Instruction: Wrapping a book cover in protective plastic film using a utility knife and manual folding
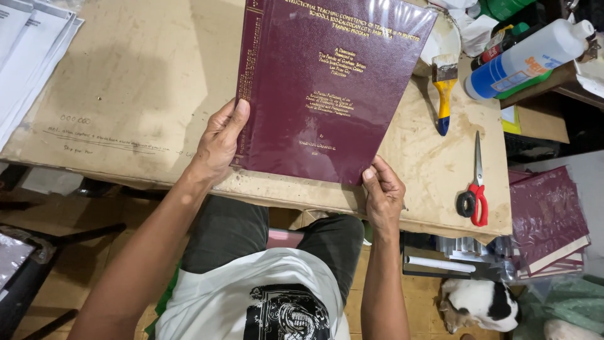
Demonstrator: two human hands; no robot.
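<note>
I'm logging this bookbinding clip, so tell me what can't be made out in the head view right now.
- Maroon book: top edge cut off by the frame; its back faces away.
- Left hand and right hand: fingers hidden behind the cover.
- Paper stack: cut off at the left edge, print too small.
- Black-and-white animal: head partly hidden under the table.

Bright, even indoor light from overhead. White glare streaks the glossy cover of the maroon book (327, 82). Soft shadows fall on the cardboard-topped table (138, 82). Focus is sharp; floor below is dimmer; edges bend slightly
</note>
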